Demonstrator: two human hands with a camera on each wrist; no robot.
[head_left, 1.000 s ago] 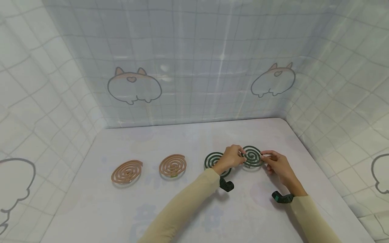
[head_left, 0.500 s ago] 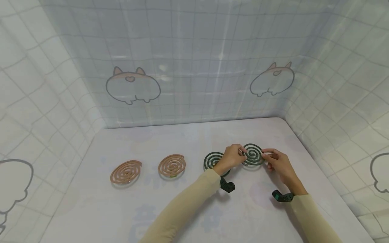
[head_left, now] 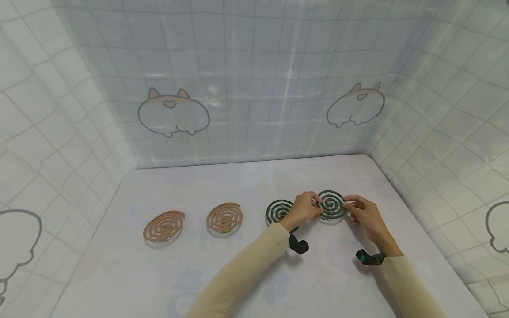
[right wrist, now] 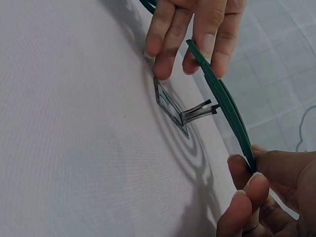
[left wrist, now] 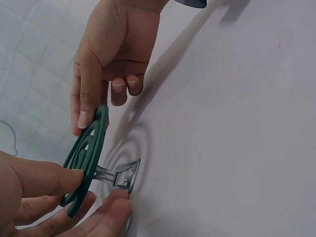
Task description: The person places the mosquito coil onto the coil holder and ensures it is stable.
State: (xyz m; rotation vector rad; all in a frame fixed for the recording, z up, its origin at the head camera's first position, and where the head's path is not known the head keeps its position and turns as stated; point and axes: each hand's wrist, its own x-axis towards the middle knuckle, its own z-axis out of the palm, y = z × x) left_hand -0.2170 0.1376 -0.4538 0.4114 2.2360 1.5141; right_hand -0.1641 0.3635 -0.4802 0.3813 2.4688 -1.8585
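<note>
A green mosquito coil (head_left: 331,204) is held between both hands on the right side of the table. My left hand (head_left: 307,206) pinches its left edge, and my right hand (head_left: 363,215) pinches the right edge between thumb and fingers. Under the coil, a small metal stand (right wrist: 170,107) rests on the table with its prongs pointing up at the coil's underside; whether they are hooked in, I cannot tell. Fingertips of the left hand touch or nearly touch the stand's base. Another green mosquito coil (head_left: 274,212) lies just left, partly hidden behind my left hand.
Farther left are two brown mosquito coils, one near the middle (head_left: 224,217) and one at the left (head_left: 164,226), both looking slightly raised off the white table (head_left: 131,274). Tile-patterned walls (head_left: 254,88) enclose the table at the back and sides.
The held green coil rises a little, then comes back down to about its earlier height. Both hands keep their hold on its edges. The other coils stay put.
</note>
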